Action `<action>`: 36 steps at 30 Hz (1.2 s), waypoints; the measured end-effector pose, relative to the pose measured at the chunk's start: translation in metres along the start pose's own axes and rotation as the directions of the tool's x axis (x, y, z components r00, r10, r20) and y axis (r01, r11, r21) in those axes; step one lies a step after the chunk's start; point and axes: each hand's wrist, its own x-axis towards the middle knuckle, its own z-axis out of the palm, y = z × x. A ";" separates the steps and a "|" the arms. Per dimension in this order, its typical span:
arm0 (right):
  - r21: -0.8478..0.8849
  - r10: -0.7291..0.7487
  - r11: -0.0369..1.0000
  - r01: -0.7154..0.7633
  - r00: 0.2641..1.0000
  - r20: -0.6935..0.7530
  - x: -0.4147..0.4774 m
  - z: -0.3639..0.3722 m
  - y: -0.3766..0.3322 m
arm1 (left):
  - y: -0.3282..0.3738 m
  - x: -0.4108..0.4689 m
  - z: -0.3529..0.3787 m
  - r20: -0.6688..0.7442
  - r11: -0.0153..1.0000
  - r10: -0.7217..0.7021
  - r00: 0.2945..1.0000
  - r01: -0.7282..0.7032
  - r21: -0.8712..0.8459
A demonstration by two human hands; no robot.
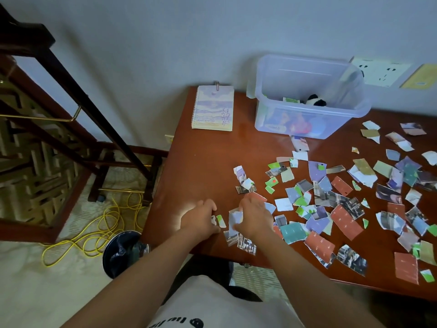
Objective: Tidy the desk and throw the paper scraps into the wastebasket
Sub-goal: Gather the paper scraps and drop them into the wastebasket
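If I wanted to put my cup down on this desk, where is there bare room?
The left side of the desk is bare wood: a wide patch bordered by the notebook, the bin and the left hand. A narrow strip between notebook and bin is free too. From the right hand rightward, scraps crowd it.

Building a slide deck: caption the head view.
Left hand and right hand pick at scraps on the desk; wastebasket stands on the floor, left.
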 end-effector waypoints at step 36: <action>0.900 0.400 -0.205 -0.384 0.806 0.435 -0.012 -0.024 0.010 | 0.007 0.003 -0.002 0.083 0.862 -0.126 0.988 0.151 -0.484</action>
